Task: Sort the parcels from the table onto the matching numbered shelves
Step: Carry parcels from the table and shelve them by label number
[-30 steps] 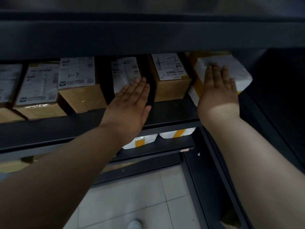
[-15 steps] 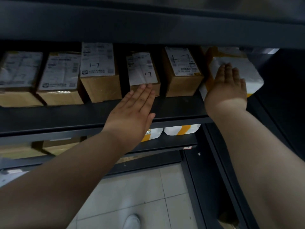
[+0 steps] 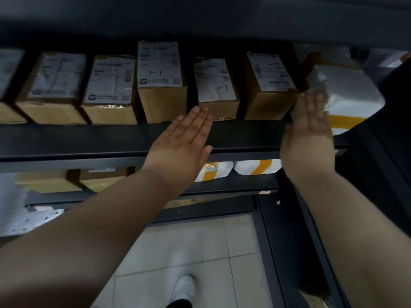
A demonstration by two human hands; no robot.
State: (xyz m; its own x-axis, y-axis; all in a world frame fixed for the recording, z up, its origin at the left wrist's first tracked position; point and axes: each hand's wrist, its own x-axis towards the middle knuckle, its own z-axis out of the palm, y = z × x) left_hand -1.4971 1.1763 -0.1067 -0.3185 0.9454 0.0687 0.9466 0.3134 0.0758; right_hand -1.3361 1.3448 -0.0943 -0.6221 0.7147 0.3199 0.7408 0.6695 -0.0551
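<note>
Several cardboard parcels with white labels stand in a row on a dark shelf [image 3: 111,138]; three labels read 1-7. My left hand [image 3: 184,138] lies flat with straight fingers, its tips at the front of a small box [image 3: 216,90]. To the right stands another labelled box [image 3: 270,85]. At the shelf's right end sits a white plastic parcel with a yellow stripe [image 3: 351,96]. My right hand [image 3: 311,134] is blurred, fingers straight, in front of the white parcel's left edge; I cannot tell whether they touch. Neither hand holds anything.
The shelf below carries white bags with yellow tape [image 3: 258,167] and brown boxes [image 3: 100,176]. A dark upright post [image 3: 378,165] bounds the rack on the right. Pale floor tiles [image 3: 178,245] and a white shoe [image 3: 183,287] show beneath. A shelf board [image 3: 200,21] overhangs the parcels.
My right hand has slid back off the top of the white parcel toward the shelf's front edge. My left hand has drawn back slightly from the small box. The view has shifted left.
</note>
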